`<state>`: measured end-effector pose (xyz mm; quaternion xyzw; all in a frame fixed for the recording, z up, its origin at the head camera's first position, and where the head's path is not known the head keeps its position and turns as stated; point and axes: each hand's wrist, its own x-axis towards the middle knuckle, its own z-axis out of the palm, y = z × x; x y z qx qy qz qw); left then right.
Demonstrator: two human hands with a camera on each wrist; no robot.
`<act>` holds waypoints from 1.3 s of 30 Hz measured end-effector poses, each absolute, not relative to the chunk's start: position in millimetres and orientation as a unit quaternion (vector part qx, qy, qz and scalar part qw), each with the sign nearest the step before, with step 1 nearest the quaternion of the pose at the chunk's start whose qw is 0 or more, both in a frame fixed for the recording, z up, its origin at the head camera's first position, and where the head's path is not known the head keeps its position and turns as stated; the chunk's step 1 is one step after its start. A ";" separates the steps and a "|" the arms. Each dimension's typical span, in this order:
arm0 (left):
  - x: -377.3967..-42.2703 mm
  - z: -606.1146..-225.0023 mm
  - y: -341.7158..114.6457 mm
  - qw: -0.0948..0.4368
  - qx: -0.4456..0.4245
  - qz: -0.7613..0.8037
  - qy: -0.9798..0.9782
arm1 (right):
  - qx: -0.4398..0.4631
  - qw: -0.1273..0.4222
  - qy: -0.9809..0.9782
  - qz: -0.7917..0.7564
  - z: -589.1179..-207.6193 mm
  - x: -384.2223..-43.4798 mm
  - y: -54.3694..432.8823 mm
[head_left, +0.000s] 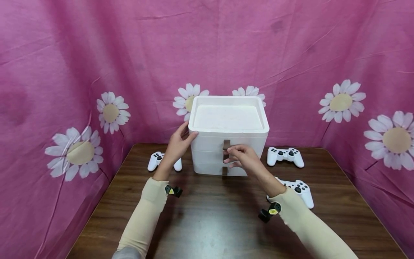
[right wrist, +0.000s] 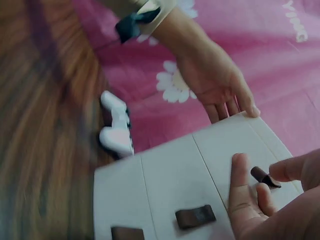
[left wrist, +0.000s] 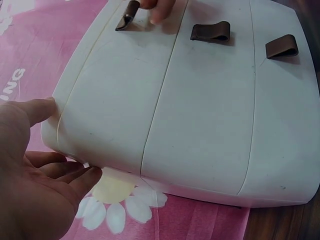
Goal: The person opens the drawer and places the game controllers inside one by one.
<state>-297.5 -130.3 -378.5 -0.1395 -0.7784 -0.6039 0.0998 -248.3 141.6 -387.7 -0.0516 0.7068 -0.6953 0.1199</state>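
Head view: white drawer unit (head_left: pixel 207 158) near back of wooden table (head_left: pixel 207 216), drawers look flush. My left hand (head_left: pixel 179 142) on upper left corner, thumb at front, fingers fairly straight along side. My right hand (head_left: pixel 247 159) at top brown tab (head_left: pixel 226 143), lower fingers spread; can't tell if it's pinched. Imo: grab plenty of tab, pull level, hold corner so box doesn't skid.

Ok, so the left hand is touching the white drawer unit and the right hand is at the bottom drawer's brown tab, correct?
Not quite: the right hand is at the top drawer's brown tab, as the left wrist view shows. The left hand is touching the white drawer unit.
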 end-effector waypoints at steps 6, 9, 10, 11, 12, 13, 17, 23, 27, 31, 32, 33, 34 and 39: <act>-297.5 -376.4 -129.1 0.105 -0.141 -0.599 -0.781 | -0.004 0.130 0.671 -0.730 -385.3 -248.3 137.2; -297.0 -375.2 -129.0 0.107 -0.141 -0.598 -0.781 | -0.009 0.118 0.680 -0.723 -384.9 -250.0 134.6; -296.8 -374.6 -129.0 0.106 -0.142 -0.599 -0.781 | -0.015 0.111 0.686 -0.719 -384.9 -250.8 134.0; -296.5 -374.0 -129.0 0.104 -0.142 -0.599 -0.781 | -0.021 0.105 0.692 -0.714 -385.0 -251.6 133.4; -296.5 -373.7 -128.9 0.102 -0.143 -0.600 -0.781 | -0.026 0.099 0.696 -0.711 -385.0 -252.4 132.7; -296.5 -373.4 -128.9 0.100 -0.143 -0.600 -0.781 | -0.029 0.093 0.700 -0.707 -385.0 -253.0 132.3; -296.6 -372.2 -130.2 0.098 -0.140 -0.594 -0.786 | -0.034 0.080 0.707 -0.702 -384.6 -254.2 131.6; -298.6 -370.9 -134.7 0.094 -0.126 -0.577 -0.802 | -0.022 0.071 0.709 -0.702 -381.4 -253.6 130.7; -299.9 -370.5 -136.9 0.087 -0.124 -0.576 -0.803 | -0.021 0.061 0.715 -0.696 -381.1 -253.3 130.7; -302.0 -370.3 -139.4 0.085 -0.134 -0.583 -0.797 | -0.025 0.054 0.720 -0.692 -381.4 -253.2 131.1; -302.2 -369.9 -139.8 0.085 -0.136 -0.583 -0.796 | -0.028 0.052 0.721 -0.690 -381.4 -252.9 131.2; -302.3 -369.3 -140.2 0.085 -0.138 -0.584 -0.796 | -0.031 0.051 0.723 -0.688 -381.4 -252.6 131.2; -302.5 -368.7 -140.5 0.084 -0.139 -0.584 -0.795 | -0.033 0.049 0.725 -0.686 -381.1 -251.9 131.3; -302.2 -366.6 -142.1 0.064 -0.140 -0.590 -0.793 | -0.048 0.046 0.733 -0.677 -380.2 -246.5 130.9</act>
